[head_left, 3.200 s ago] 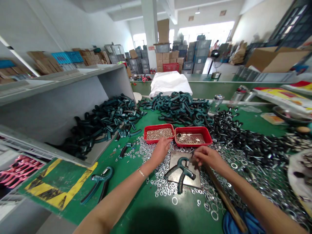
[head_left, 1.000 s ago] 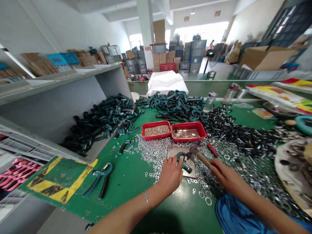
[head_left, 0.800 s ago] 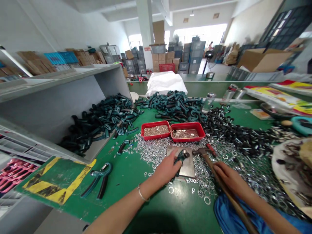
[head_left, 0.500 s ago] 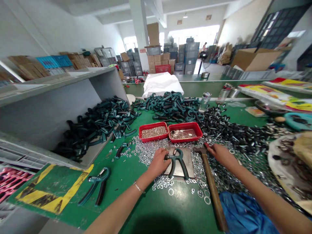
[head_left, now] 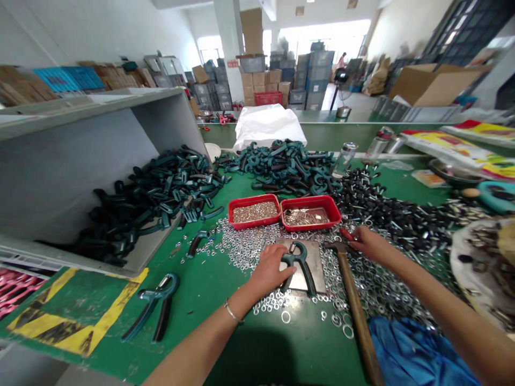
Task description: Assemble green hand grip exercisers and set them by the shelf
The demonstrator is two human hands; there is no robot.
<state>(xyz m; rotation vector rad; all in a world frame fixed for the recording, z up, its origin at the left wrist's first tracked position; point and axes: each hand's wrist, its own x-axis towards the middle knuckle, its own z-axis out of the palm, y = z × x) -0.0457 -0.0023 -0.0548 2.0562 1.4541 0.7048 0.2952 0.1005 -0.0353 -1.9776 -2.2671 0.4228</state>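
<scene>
A teal hand grip lies on a small steel plate in the middle of the green bench. My left hand is closed on its left handle. My right hand reaches over the loose washers to the right of the plate. Its fingertips pinch a small red-handled tool. A wooden-handled hammer lies between my arms, its head beside the plate.
Two red trays of small metal parts stand behind the plate. Washers, black parts and teal handles lie heaped around. Another hand grip lies front left. A grey shelf stands on the left and a blue cloth lies front right.
My right hand has laid the hammer down and moved forward to the red-handled tool. My left hand turned the hand grip over on the plate and keeps hold of it.
</scene>
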